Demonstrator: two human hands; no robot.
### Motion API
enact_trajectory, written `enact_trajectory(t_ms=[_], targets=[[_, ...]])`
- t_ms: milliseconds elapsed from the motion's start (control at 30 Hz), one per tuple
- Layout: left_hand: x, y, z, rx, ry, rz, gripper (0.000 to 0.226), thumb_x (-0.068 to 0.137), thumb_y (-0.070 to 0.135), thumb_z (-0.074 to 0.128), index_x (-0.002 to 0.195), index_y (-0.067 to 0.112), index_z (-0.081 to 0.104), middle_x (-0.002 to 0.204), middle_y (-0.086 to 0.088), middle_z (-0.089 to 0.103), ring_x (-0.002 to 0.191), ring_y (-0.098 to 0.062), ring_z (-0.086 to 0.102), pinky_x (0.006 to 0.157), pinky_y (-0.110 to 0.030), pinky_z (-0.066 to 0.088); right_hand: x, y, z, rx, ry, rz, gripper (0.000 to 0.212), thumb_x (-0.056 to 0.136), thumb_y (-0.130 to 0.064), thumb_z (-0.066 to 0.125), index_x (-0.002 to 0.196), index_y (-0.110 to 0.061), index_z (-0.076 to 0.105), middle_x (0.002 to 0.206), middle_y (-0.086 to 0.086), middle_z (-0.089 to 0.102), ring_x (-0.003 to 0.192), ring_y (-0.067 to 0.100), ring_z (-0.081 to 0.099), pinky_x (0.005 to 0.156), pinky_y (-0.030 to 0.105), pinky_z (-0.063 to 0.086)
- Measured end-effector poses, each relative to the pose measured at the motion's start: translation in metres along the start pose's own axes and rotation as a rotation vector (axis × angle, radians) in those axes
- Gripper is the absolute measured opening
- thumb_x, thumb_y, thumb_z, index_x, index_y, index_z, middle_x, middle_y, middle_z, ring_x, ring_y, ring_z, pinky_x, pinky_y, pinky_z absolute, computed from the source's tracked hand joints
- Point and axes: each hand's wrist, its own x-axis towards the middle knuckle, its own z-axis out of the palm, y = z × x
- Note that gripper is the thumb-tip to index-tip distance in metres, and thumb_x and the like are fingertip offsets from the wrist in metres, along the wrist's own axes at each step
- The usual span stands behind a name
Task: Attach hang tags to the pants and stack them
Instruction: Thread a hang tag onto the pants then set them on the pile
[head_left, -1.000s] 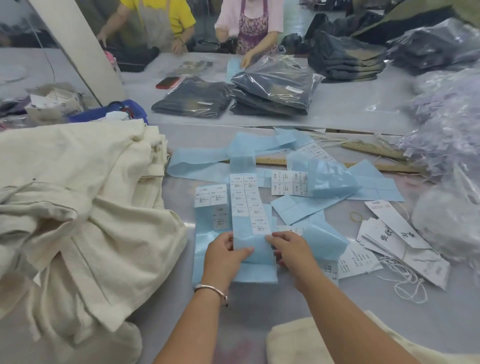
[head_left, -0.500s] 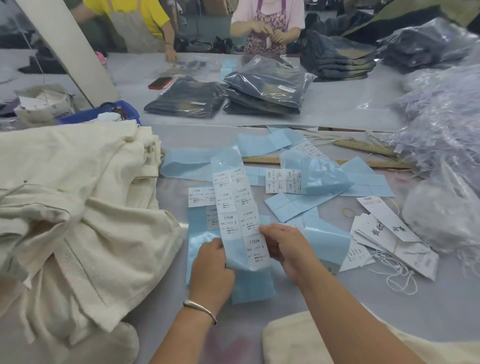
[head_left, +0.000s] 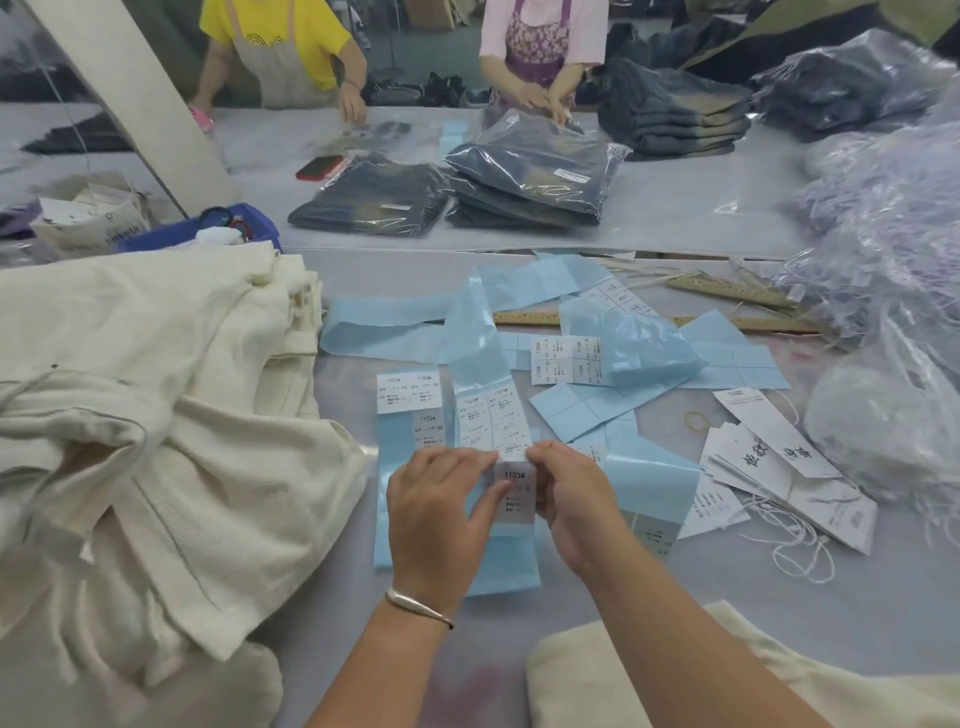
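Observation:
My left hand (head_left: 441, 514) and my right hand (head_left: 571, 499) both pinch a blue sticker strip (head_left: 485, 400) with white size labels, raised off the table. Between the thumbs one label (head_left: 515, 493) marked 1103# is being peeled at the strip's lower end. A second label sheet (head_left: 410, 410) lies flat to the left of it. White hang tags (head_left: 779, 462) with strings lie at the right. A heap of cream pants (head_left: 145, 415) fills the left side; another cream piece (head_left: 727, 675) lies at the bottom right.
Empty blue backing strips (head_left: 597, 410) litter the table's middle, with wooden rulers (head_left: 727, 291) behind. A pile of plastic bags (head_left: 893, 249) sits at the right. Bagged dark jeans (head_left: 530, 171) and two people stand at the far table. A blue bin (head_left: 208, 234) is at the back left.
The strip was lifted off the table and pulled toward me; my hands slid up it and now pinch one label at its lower end.

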Motion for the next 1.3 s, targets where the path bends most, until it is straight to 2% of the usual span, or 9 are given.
enact_trajectory(t_ms=[233, 533, 633, 800, 900, 1033, 1100, 1200, 1300], targets=[[0.001, -0.001, -0.001, -0.002, 0.142, 0.129, 0.013, 0.081, 0.027, 0.073, 0.090, 0.018, 0.078, 0.090, 0.006, 0.071, 0.083, -0.023, 0.064, 0.078, -0.038, 0.048, 0.000, -0.005, 0.000, -0.086, -0.029, -0.005, 0.016, 0.092, -0.015, 0.060, 0.075, -0.014, 0.061, 0.074, 0.004, 0.069, 0.060, 0.013, 0.059, 0.056, 0.023, 0.045], [0.002, 0.001, -0.007, 0.017, 0.282, 0.197, 0.003, 0.082, 0.020, 0.075, 0.081, 0.020, 0.078, 0.090, 0.003, 0.071, 0.082, -0.026, 0.064, 0.080, -0.039, 0.044, 0.004, -0.008, 0.007, -0.096, -0.009, -0.003, 0.012, 0.089, -0.014, 0.060, 0.078, -0.013, 0.061, 0.087, 0.014, 0.069, 0.067, 0.021, 0.059, 0.062, 0.032, 0.047], [0.000, 0.000, -0.008, 0.029, 0.285, 0.202, 0.004, 0.080, 0.019, 0.077, 0.080, 0.022, 0.078, 0.094, 0.003, 0.072, 0.084, -0.026, 0.063, 0.084, -0.042, 0.045, 0.003, -0.006, 0.010, -0.044, 0.010, 0.024, 0.007, 0.089, -0.010, 0.058, 0.088, -0.008, 0.065, 0.097, 0.018, 0.070, 0.074, 0.023, 0.060, 0.069, 0.036, 0.046], [-0.010, 0.003, -0.005, -0.018, 0.225, 0.144, 0.005, 0.084, 0.016, 0.072, 0.079, 0.015, 0.075, 0.102, -0.001, 0.070, 0.094, -0.027, 0.062, 0.084, -0.045, 0.047, 0.006, -0.001, 0.013, -0.009, 0.036, 0.070, 0.023, 0.087, -0.007, 0.057, 0.106, 0.004, 0.065, 0.107, 0.021, 0.070, 0.087, 0.029, 0.061, 0.080, 0.043, 0.045], [-0.013, 0.005, -0.008, -0.146, 0.166, 0.079, 0.005, 0.083, 0.011, 0.068, 0.079, 0.010, 0.071, 0.105, -0.004, 0.067, 0.099, -0.028, 0.062, 0.084, -0.044, 0.049, 0.010, 0.000, 0.015, -0.007, 0.034, 0.064, 0.007, 0.086, -0.005, 0.059, 0.088, -0.003, 0.065, 0.091, 0.018, 0.069, 0.076, 0.027, 0.060, 0.072, 0.038, 0.046], [-0.017, 0.002, -0.021, -0.354, 0.186, -0.028, 0.008, 0.087, 0.015, 0.063, 0.082, 0.011, 0.067, 0.107, 0.000, 0.062, 0.105, -0.016, 0.056, 0.093, -0.029, 0.044, 0.019, 0.001, 0.011, -0.040, 0.139, 0.111, 0.031, 0.085, -0.007, 0.066, 0.060, -0.019, 0.051, 0.065, 0.003, 0.059, 0.051, 0.013, 0.045, 0.051, 0.024, 0.034], [-0.015, -0.003, -0.031, -0.455, 0.230, -0.106, 0.009, 0.088, 0.020, 0.060, 0.083, 0.014, 0.065, 0.107, 0.004, 0.061, 0.107, -0.015, 0.057, 0.096, -0.021, 0.038, 0.024, 0.003, 0.008, -0.084, 0.189, 0.119, 0.025, 0.083, -0.009, 0.071, 0.065, -0.016, 0.055, 0.059, 0.000, 0.053, 0.047, 0.010, 0.041, 0.045, 0.021, 0.033], [-0.011, -0.011, -0.047, -0.570, 0.288, -0.243, 0.004, 0.086, 0.016, 0.065, 0.084, 0.018, 0.062, 0.107, 0.006, 0.060, 0.109, -0.018, 0.059, 0.095, -0.022, 0.040, 0.032, 0.007, 0.004, -0.102, 0.248, 0.111, 0.017, 0.081, -0.010, 0.075, 0.072, -0.011, 0.061, 0.048, -0.001, 0.044, 0.035, 0.007, 0.030, 0.034, 0.016, 0.022], [-0.009, -0.015, -0.062, -0.738, 0.291, -0.385, 0.008, 0.084, 0.014, 0.066, 0.084, 0.022, 0.063, 0.100, 0.006, 0.065, 0.101, -0.017, 0.062, 0.089, -0.025, 0.047, 0.034, 0.006, 0.008, -0.132, 0.291, 0.102, 0.016, 0.084, -0.012, 0.074, 0.095, -0.004, 0.064, 0.051, 0.003, 0.052, 0.035, 0.008, 0.038, 0.035, 0.017, 0.028]])
